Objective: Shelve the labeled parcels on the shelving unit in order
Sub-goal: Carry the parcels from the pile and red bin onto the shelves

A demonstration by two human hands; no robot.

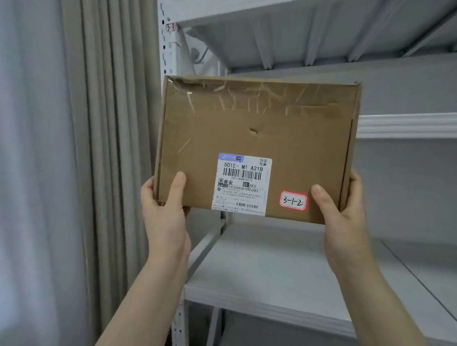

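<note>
This looks like a parcel storeroom. A big grey metal shelving unit (267, 306) with wide flat shelves fills the right side. A small tag (170, 27) on it reads 3-1. The brown cardboard parcel (256, 137) has a shipping label (241, 185) with barcodes and a red-edged sticker (293, 201) marked 3-1-2. Long curtains (98, 138) hang on the left.

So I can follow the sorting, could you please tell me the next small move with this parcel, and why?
Probably raise the parcel toward the level beside the post tag reading 3-1: its sticker reads 3-1-2, and the left hand and right hand hold its lower corners.
</note>
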